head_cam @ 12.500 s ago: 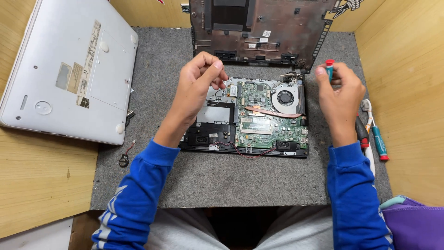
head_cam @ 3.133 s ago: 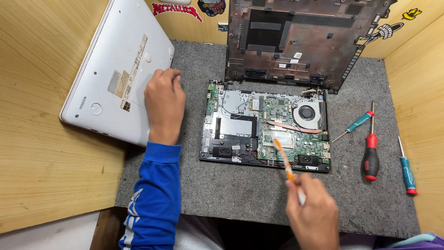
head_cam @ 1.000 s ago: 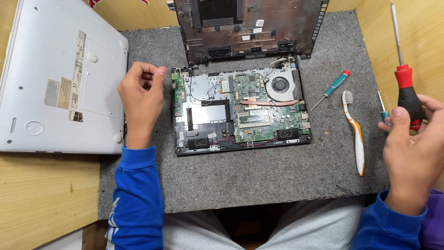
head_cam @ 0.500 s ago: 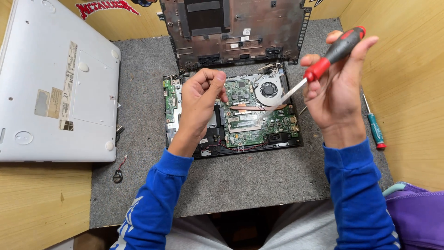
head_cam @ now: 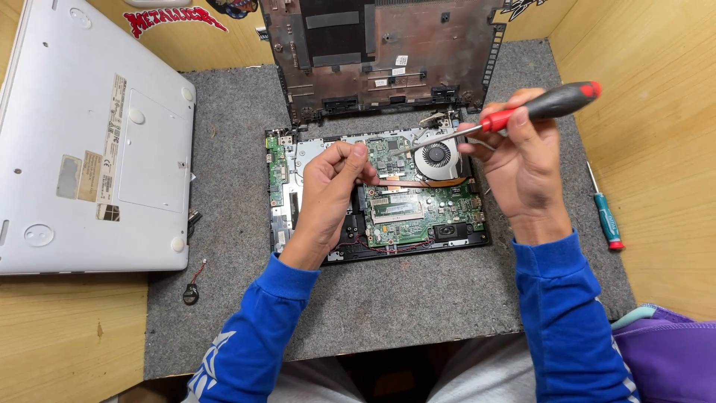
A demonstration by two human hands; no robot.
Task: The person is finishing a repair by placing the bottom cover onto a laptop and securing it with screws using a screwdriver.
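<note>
Working position: we look straight down at an opened laptop base (head_cam: pixel 377 195) lying on a grey felt mat (head_cam: pixel 388 298); every place below is given relative to this base.
Right hand: our right hand (head_cam: pixel 522 168) is closed around the red-and-black handle of a screwdriver (head_cam: pixel 514 113), held at the base's right edge. The shaft slants down and left, its tip over the board just left of the cooling fan (head_cam: pixel 436 157).
Left hand: our left hand (head_cam: pixel 332 186) rests on the middle of the base with fingers curled and thumb and forefinger pinched together. We cannot tell whether they hold a small part.
Exposed parts: green motherboard (head_cam: pixel 403 209), copper heat pipe, round fan in the base's upper right corner.
Done so far: we judge the bottom cover already removed, since the board lies bare. A dark inner shell panel (head_cam: pixel 380 52) stands touching the base's far edge.
Still to do: we judge the board, the fan and the heat pipe to be still seated in the base.
Left of the base: a silver laptop (head_cam: pixel 89 142) lies underside up, partly on the mat, apart from the base. A coin cell on a thin lead (head_cam: pixel 192 292) lies near its front corner.
Right of the base: a small teal-handled screwdriver (head_cam: pixel 605 216) lies at the mat's edge, well apart.
</note>
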